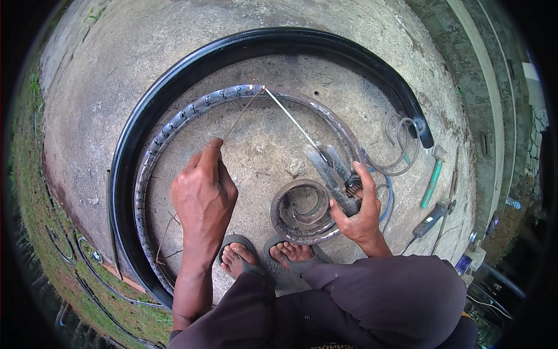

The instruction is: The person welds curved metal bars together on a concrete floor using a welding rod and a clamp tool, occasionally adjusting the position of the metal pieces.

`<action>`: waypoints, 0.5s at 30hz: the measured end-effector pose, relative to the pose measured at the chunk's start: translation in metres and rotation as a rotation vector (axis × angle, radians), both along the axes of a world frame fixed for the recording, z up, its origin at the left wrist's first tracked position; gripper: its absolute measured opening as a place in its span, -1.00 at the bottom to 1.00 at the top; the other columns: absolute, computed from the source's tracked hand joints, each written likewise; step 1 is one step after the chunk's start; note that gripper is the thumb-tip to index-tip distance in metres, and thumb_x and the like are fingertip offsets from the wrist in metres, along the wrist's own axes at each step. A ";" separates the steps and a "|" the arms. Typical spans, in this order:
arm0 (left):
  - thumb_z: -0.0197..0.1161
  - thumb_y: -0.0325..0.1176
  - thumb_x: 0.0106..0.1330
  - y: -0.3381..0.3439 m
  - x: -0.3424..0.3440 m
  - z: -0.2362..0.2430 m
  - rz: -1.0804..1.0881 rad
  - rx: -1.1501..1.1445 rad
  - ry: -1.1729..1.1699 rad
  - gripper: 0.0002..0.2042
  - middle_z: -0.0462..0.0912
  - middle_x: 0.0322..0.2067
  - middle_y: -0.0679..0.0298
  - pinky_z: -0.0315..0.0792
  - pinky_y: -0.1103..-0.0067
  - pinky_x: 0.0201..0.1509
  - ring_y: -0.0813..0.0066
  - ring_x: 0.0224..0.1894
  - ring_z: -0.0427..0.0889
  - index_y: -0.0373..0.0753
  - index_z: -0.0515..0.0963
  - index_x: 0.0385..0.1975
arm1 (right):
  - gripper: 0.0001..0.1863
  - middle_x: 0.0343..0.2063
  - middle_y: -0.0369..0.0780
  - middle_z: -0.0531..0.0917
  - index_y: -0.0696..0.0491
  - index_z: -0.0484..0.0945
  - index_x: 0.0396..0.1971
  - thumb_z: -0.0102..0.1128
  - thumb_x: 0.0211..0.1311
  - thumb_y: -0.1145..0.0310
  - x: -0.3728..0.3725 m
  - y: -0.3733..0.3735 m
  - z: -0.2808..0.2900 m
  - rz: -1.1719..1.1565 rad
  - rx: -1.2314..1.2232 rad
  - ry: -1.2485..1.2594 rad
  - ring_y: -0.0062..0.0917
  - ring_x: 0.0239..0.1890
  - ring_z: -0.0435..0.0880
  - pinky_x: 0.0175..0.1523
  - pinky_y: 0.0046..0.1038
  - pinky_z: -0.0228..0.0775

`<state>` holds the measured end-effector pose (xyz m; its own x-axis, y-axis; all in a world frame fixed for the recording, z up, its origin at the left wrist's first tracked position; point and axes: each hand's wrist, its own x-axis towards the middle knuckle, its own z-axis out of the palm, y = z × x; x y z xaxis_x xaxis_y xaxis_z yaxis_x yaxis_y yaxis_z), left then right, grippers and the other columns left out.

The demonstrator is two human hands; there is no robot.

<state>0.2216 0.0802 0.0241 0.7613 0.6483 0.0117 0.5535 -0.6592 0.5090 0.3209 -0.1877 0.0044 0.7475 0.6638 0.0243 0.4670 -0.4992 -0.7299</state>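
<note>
My left hand (204,186) is closed on a thin metal wire (241,114), whose far end reaches the curved metal strip. In my right hand (361,216) is a welding electrode holder (332,179) with its jaws pointing away from me. A pale welding electrode (289,119) runs from the jaws to the same spot on the strip, where wire and electrode tips meet at a small bright glow. The metal strip (200,104) lies coiled on the concrete, its left part marked by a row of dark spots and its inner end wound into a small coil (279,212).
Around the strip curves a large glossy black channel (192,57). To the right lie a hammer with a green handle (431,185), an angle grinder (431,220) and a looped cable (401,168). My sandalled feet (241,256) stand beside the small coil. Grass borders the concrete (372,35) on the left.
</note>
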 end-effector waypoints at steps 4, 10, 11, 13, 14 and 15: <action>0.20 -0.50 0.33 0.000 -0.001 0.002 -0.013 0.026 0.061 -0.78 0.73 -0.32 -0.05 0.54 0.30 -0.30 0.00 -0.39 0.73 -0.26 0.67 -0.07 | -0.05 0.08 0.08 0.55 0.21 0.12 0.41 0.41 -0.03 0.62 0.000 0.003 0.001 -0.002 -0.001 -0.016 -0.29 -0.11 0.78 -0.07 -0.40 0.62; 0.22 -0.50 0.14 0.001 -0.004 0.001 -0.035 0.010 0.057 -0.60 0.72 -0.28 0.00 0.59 0.23 -0.26 -0.03 -0.36 0.73 -0.26 0.62 0.04 | -0.05 -0.07 0.05 0.64 0.21 0.12 0.41 0.40 -0.03 0.63 -0.001 0.003 0.001 -0.009 0.002 0.004 -0.33 -0.19 0.79 -0.10 -0.42 0.60; 0.22 -0.50 0.14 0.001 -0.005 0.003 -0.037 0.008 0.071 -0.60 0.72 -0.28 0.01 0.59 0.23 -0.27 -0.02 -0.36 0.74 -0.25 0.62 0.04 | -0.06 -0.12 0.03 0.67 0.21 0.12 0.41 0.39 -0.03 0.63 -0.001 0.003 0.000 -0.013 -0.001 -0.001 -0.34 -0.21 0.79 -0.11 -0.43 0.59; 0.23 -0.49 0.17 0.000 -0.006 0.005 -0.033 0.017 0.063 -0.62 0.72 -0.30 0.03 0.58 0.24 -0.31 -0.01 -0.39 0.73 -0.24 0.62 0.03 | -0.06 -0.08 0.05 0.64 0.23 0.12 0.39 0.42 -0.03 0.62 -0.002 0.001 -0.001 -0.017 0.013 0.021 -0.32 -0.15 0.78 -0.09 -0.39 0.63; 0.22 -0.49 0.21 -0.002 -0.005 0.005 -0.031 0.022 0.039 -0.65 0.72 -0.31 0.04 0.57 0.25 -0.34 0.01 -0.41 0.73 -0.23 0.62 0.03 | -0.06 -0.05 0.06 0.62 0.24 0.12 0.38 0.43 -0.03 0.62 -0.002 0.000 0.000 -0.020 0.015 0.029 -0.30 -0.13 0.78 -0.08 -0.37 0.65; 0.22 -0.49 0.24 -0.003 -0.004 0.005 -0.028 0.028 0.014 -0.67 0.72 -0.33 0.06 0.57 0.26 -0.37 0.02 -0.43 0.73 -0.22 0.62 0.02 | -0.06 -0.05 0.06 0.62 0.24 0.12 0.39 0.43 -0.03 0.62 -0.001 -0.002 0.001 -0.026 0.017 0.039 -0.31 -0.13 0.78 -0.08 -0.38 0.64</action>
